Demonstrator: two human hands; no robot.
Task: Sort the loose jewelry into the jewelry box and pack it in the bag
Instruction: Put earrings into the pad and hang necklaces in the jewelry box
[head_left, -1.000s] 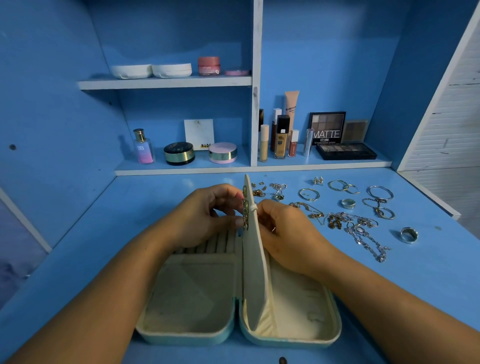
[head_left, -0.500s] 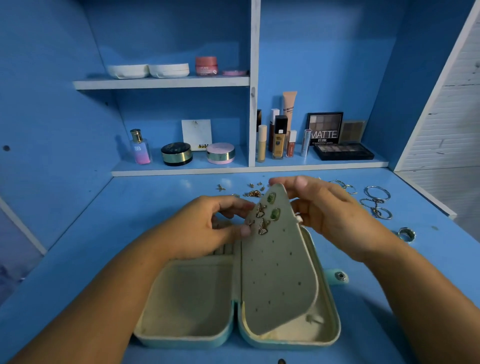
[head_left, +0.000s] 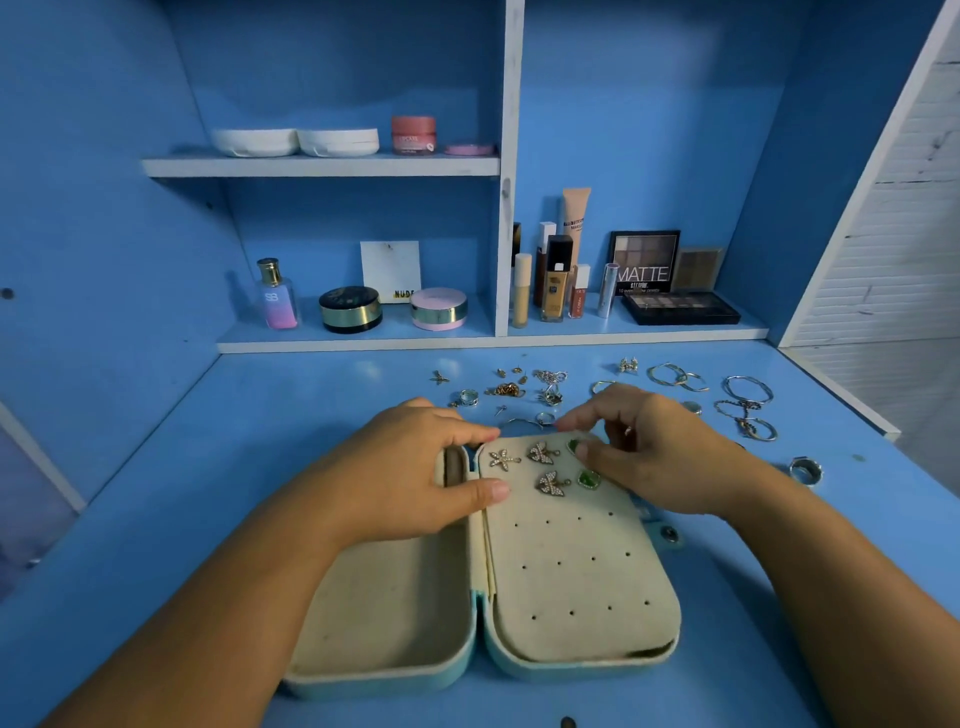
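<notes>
At the near edge of the counter (head_left: 234, 493), jewelry box (head_left: 384, 618) lies open | my left hand (head_left: 410, 483) grips its far rim to steady it | my right hand (head_left: 654, 457) pinches the far edge of the earring panel (head_left: 571, 566), seating it flat, I judge | loose jewelry (head_left: 545, 384) lies beyond, unsorted.

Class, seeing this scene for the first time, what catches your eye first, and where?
The open jewelry box lies centre on the blue desk, left hand and right hand at its far end. Sparkly earrings are pinned at the far end of its earring panel, over the right half. Loose jewelry lies strewn behind.
</notes>
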